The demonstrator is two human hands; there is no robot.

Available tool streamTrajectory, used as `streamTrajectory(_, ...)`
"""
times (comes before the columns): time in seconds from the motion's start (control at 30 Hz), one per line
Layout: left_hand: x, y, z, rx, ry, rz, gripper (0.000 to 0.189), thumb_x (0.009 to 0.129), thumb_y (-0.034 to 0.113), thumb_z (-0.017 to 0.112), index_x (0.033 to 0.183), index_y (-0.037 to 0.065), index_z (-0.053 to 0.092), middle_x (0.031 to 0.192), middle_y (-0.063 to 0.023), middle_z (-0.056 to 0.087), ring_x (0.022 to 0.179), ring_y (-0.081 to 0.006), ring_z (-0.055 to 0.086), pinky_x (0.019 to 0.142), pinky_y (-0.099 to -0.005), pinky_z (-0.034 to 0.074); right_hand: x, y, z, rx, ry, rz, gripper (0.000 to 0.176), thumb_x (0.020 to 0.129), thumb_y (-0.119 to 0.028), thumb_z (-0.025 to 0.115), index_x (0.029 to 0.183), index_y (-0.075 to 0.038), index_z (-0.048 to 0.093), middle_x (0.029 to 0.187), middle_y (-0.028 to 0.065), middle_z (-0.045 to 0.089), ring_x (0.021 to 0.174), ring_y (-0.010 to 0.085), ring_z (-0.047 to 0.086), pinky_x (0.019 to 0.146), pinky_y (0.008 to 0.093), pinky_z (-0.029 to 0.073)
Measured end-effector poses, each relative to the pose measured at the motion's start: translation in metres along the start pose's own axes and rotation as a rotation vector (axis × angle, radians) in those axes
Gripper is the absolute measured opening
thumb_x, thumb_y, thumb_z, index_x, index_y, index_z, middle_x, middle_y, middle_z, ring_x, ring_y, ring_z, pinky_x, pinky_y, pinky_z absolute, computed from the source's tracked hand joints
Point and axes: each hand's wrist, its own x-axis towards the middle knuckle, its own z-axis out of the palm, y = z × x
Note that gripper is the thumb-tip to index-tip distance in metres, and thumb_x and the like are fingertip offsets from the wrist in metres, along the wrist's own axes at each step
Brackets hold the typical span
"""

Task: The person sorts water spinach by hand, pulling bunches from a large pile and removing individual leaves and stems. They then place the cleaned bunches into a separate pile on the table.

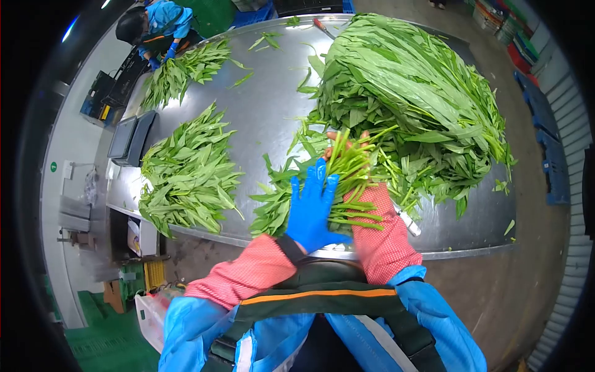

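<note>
My left hand (313,208), in a blue glove, lies with its fingers spread on a bunch of leafy green stems (347,170) near the table's front edge. My right hand (364,146) is bare and mostly hidden behind the stems; its fingertips show at the top of the bunch, wrapped round it. The cut stem ends point right, over my red checked sleeve, and the leaves spread to the left. A large heap of greens (409,80) rises just beyond, on the right. By my right sleeve lies a white-handled tool (409,223), partly covered.
On the metal table (260,118), another pile of greens (189,170) lies left, beside a dark scale-like device (131,137). A red-handled tool (322,28) lies at the far edge. A co-worker (162,28) in blue handles greens (186,71) at the far left.
</note>
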Motion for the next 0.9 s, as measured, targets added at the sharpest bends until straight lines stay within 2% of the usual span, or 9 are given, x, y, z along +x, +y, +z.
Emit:
streamTrajectory(0.13, 0.017, -0.035, 0.033, -0.314, 0.163, -0.178, 0.128, 0.052, 0.045, 0.086, 0.147, 0.004, 0.011, 0.147, -0.0258, 0.025, 0.137, -0.041, 0.024, 0.109, -0.0539, 0.021, 0.009, 0.01, 0.037, -0.421, 0.14, 0.002, 0.094, 0.083, -0.079, 0.018, 0.135, -0.004, 0.039, 0.098, 0.0207, 0.061, 0.082, 0.0272, 0.061, 0.073, 0.0385, 0.053)
streamTrajectory(0.17, 0.019, -0.038, 0.028, -0.56, 0.248, -0.204, 0.127, 0.056, 0.038, 0.087, 0.147, 0.003, 0.006, 0.145, -0.0245, 0.03, 0.135, -0.0376, 0.03, 0.108, -0.0449, 0.029, 0.007, 0.012, 0.057, -0.438, 0.183, -0.002, 0.094, 0.083, -0.079, 0.018, 0.135, -0.004, 0.038, 0.098, 0.0206, 0.061, 0.082, 0.0273, 0.061, 0.074, 0.0387, 0.053)
streamTrajectory(0.3, 0.022, -0.082, 0.045, -0.816, 0.053, -0.319, 0.128, 0.062, 0.036, 0.086, 0.147, 0.003, -0.005, 0.143, -0.0214, 0.036, 0.127, -0.0309, 0.043, 0.105, -0.0386, 0.036, 0.004, 0.029, 0.088, -0.396, 0.374, -0.054, 0.09, 0.084, -0.077, 0.02, 0.136, -0.006, 0.039, 0.102, 0.0148, 0.061, 0.088, 0.0248, 0.06, 0.081, 0.0367, 0.051)
streamTrajectory(0.37, 0.022, -0.083, 0.041, -0.793, -0.014, -0.206, 0.13, 0.058, 0.038, 0.087, 0.147, -0.002, 0.001, 0.144, -0.0225, 0.033, 0.131, -0.0291, 0.037, 0.107, -0.0379, 0.032, 0.008, 0.032, 0.093, -0.477, 0.44, -0.098, 0.088, 0.085, -0.077, 0.022, 0.137, -0.007, 0.039, 0.107, 0.0117, 0.061, 0.091, 0.0234, 0.06, 0.085, 0.0358, 0.049)
streamTrajectory(0.47, 0.026, -0.07, 0.03, -0.643, 0.088, -0.18, 0.122, 0.054, 0.04, 0.087, 0.144, -0.001, 0.015, 0.125, -0.0231, 0.054, 0.113, -0.0372, 0.055, 0.095, -0.042, 0.044, 0.019, 0.045, 0.084, -0.617, 0.482, -0.116, 0.086, 0.086, -0.074, 0.025, 0.141, -0.008, 0.035, 0.119, 0.0097, 0.057, 0.103, 0.0208, 0.056, 0.093, 0.0349, 0.044)
streamTrajectory(0.67, 0.017, -0.111, 0.036, -1.166, -0.007, -0.386, 0.083, 0.069, 0.022, 0.082, 0.135, 0.0, 0.037, 0.118, -0.0105, 0.059, 0.105, -0.0215, 0.058, 0.092, -0.0349, 0.046, 0.014, 0.043, 0.114, -0.737, 0.038, 0.023, 0.093, 0.085, -0.075, 0.023, 0.149, -0.01, 0.004, 0.146, 0.0174, 0.029, 0.133, 0.0272, 0.034, 0.109, 0.0402, 0.03)
streamTrajectory(0.8, 0.005, -0.137, 0.045, -1.013, -0.087, -0.378, 0.056, 0.081, 0.014, 0.07, 0.13, 0.002, 0.045, 0.122, -0.0105, 0.057, 0.109, -0.0197, 0.056, 0.094, -0.0352, 0.044, 0.018, 0.058, 0.118, -1.36, -0.111, -0.076, 0.099, 0.082, -0.047, 0.065, 0.149, -0.009, 0.002, 0.147, 0.0239, 0.025, 0.135, 0.0323, 0.029, 0.111, 0.0395, 0.025)
streamTrajectory(0.83, 0.004, -0.142, 0.071, -1.534, 0.041, -0.405, 0.052, 0.086, 0.017, 0.062, 0.133, 0.003, 0.042, 0.129, -0.0111, 0.052, 0.115, -0.0214, 0.052, 0.097, -0.0369, 0.042, 0.015, 0.063, 0.15, -1.618, 0.025, -0.091, 0.11, 0.07, -0.031, 0.077, 0.148, -0.008, 0.004, 0.145, 0.0282, 0.027, 0.132, 0.0367, 0.034, 0.11, 0.0393, 0.028)
streamTrajectory(0.9, 0.007, -0.118, 0.057, -1.458, 0.123, -0.366, 0.046, 0.094, 0.022, 0.045, 0.136, 0.005, 0.036, 0.136, -0.0115, 0.045, 0.123, -0.0249, 0.046, 0.102, -0.0396, 0.037, 0.019, 0.073, 0.161, -1.616, 0.167, -0.178, 0.099, 0.069, -0.031, 0.077, 0.144, -0.006, 0.016, 0.132, 0.0283, 0.043, 0.119, 0.0382, 0.049, 0.1, 0.0404, 0.04)
